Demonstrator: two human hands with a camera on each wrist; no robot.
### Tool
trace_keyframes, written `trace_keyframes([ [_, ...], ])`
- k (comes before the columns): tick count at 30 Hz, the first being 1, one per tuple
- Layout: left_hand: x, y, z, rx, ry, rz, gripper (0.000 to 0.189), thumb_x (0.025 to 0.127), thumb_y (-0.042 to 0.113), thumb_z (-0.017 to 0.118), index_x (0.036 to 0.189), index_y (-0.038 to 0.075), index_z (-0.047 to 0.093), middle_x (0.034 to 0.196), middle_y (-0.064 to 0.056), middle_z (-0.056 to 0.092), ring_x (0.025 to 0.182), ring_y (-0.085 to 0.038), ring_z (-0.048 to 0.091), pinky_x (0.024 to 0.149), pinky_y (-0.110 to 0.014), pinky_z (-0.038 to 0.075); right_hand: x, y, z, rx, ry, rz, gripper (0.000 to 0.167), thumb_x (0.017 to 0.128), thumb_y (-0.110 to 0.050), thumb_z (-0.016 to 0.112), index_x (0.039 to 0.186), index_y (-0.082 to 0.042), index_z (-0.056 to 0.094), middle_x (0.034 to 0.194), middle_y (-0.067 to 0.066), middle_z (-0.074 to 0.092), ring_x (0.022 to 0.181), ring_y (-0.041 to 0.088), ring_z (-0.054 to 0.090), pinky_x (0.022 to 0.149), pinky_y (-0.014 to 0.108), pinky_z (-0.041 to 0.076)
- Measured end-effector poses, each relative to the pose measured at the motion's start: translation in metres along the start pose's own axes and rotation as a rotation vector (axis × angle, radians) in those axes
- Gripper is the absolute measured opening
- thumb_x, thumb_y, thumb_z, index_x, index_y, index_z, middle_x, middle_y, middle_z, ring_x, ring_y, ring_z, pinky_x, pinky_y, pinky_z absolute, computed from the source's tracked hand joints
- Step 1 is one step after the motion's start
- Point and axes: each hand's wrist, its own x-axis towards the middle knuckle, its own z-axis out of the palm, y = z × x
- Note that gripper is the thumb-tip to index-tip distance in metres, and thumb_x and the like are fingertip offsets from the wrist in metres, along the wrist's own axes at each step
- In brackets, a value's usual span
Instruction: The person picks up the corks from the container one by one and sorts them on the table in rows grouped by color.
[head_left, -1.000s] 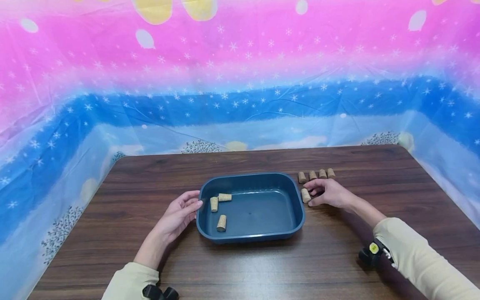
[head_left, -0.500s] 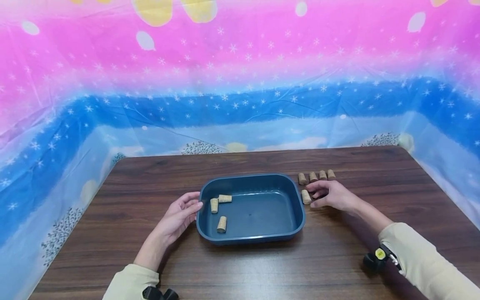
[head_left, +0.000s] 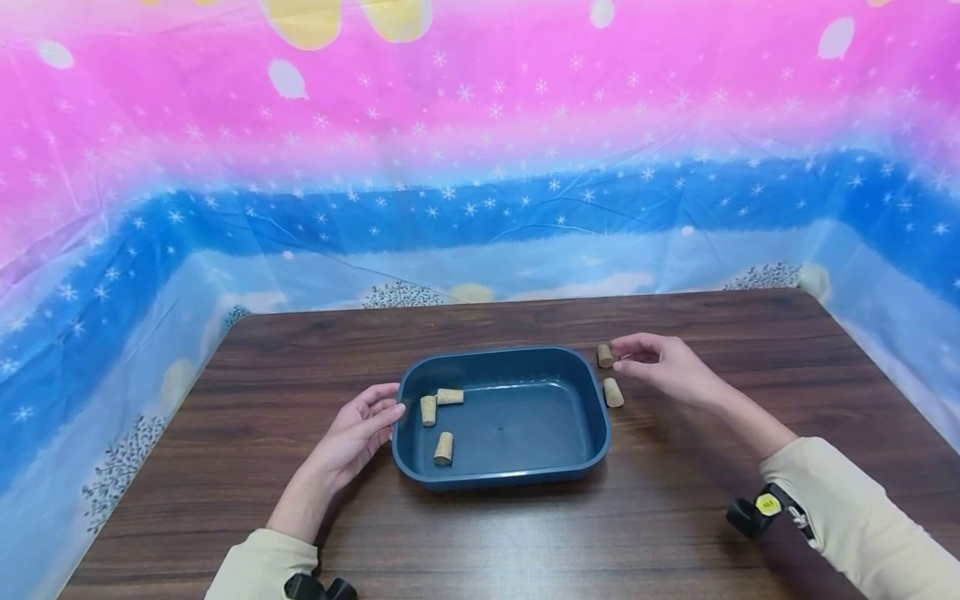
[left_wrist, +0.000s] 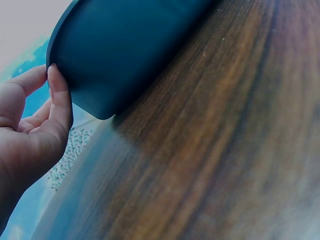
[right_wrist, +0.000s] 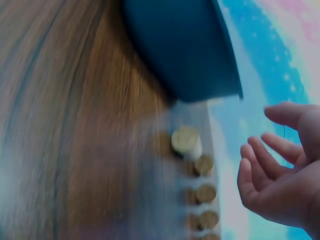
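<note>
My left hand point(head_left: 360, 432) pinches the left rim of a dark blue plastic tub point(head_left: 517, 425); the left wrist view shows thumb and finger at the tub's edge point(left_wrist: 115, 60). Inside, toward its left end, lie three tapered corks, one of them a front cork point(head_left: 444, 448). Just outside the right wall a single cork point(head_left: 612, 392) stands on the table. Behind it is a row of corks, its leftmost cork point(head_left: 604, 356) right at the fingertips of my right hand point(head_left: 678, 371), which hides the others. In the right wrist view those fingers are loosely bent, with nothing between them, and several row corks point(right_wrist: 206, 193) show.
The brown wood-grain table point(head_left: 480, 542) reaches back to a pink and blue snowflake cloth point(head_left: 480, 208) that hangs around its far side and both flanks. Black cameras sit at both wrists, such as the right wrist camera point(head_left: 750, 515).
My right hand has left the single cork beside the tub and moved back to the row, now covering most of it. The left hand, the tub and the corks inside have stayed put.
</note>
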Motion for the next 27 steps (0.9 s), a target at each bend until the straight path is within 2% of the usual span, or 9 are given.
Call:
trace_keyframes([
  [4, 0.000, 0.001, 0.000, 0.000, -0.002, -0.002, 0.047, 0.097, 0.003, 0.054, 0.138, -0.006, 0.034, 0.102, -0.006, 0.059, 0.084, -0.009, 0.060, 0.077, -0.022, 0.052, 0.000, -0.016, 0.009, 0.012, 0.011, -0.032, 0.044, 0.097, -0.017, 0.060, 0.133, 0.006, 0.050, 0.123, 0.022, 0.059, 0.109, 0.031, 0.058, 0.084, 0.040, 0.053],
  [10, 0.000, 0.001, 0.000, -0.002, -0.008, -0.001, 0.047, 0.098, 0.003, 0.054, 0.138, -0.007, 0.033, 0.102, -0.006, 0.059, 0.084, -0.010, 0.060, 0.077, -0.022, 0.052, 0.001, -0.038, 0.025, -0.001, 0.016, -0.065, 0.040, 0.096, -0.015, 0.060, 0.132, 0.001, 0.054, 0.122, 0.017, 0.061, 0.108, 0.029, 0.058, 0.083, 0.040, 0.052],
  [16, 0.000, 0.001, 0.000, -0.001, -0.011, 0.003, 0.046, 0.098, 0.004, 0.054, 0.138, -0.006, 0.034, 0.103, -0.007, 0.059, 0.085, -0.010, 0.061, 0.077, -0.022, 0.052, 0.007, -0.054, 0.043, 0.009, -0.068, -0.149, 0.038, 0.095, -0.013, 0.061, 0.129, 0.003, 0.056, 0.121, 0.019, 0.061, 0.106, 0.028, 0.059, 0.084, 0.040, 0.052],
  [22, -0.001, 0.002, -0.001, 0.007, -0.013, 0.003, 0.046, 0.098, 0.005, 0.055, 0.138, -0.006, 0.034, 0.104, -0.008, 0.059, 0.085, -0.010, 0.061, 0.079, -0.023, 0.052, 0.014, -0.066, 0.063, 0.052, -0.164, -0.156, 0.039, 0.094, -0.012, 0.062, 0.129, 0.004, 0.055, 0.123, 0.020, 0.060, 0.107, 0.027, 0.058, 0.085, 0.038, 0.051],
  [27, 0.000, 0.001, -0.001, 0.003, -0.008, 0.000, 0.045, 0.098, 0.004, 0.054, 0.137, -0.006, 0.035, 0.103, -0.007, 0.059, 0.084, -0.010, 0.060, 0.077, -0.022, 0.052, 0.016, -0.075, 0.080, 0.084, -0.214, -0.114, 0.040, 0.093, -0.012, 0.064, 0.129, 0.004, 0.056, 0.122, 0.017, 0.060, 0.106, 0.024, 0.057, 0.084, 0.036, 0.051],
])
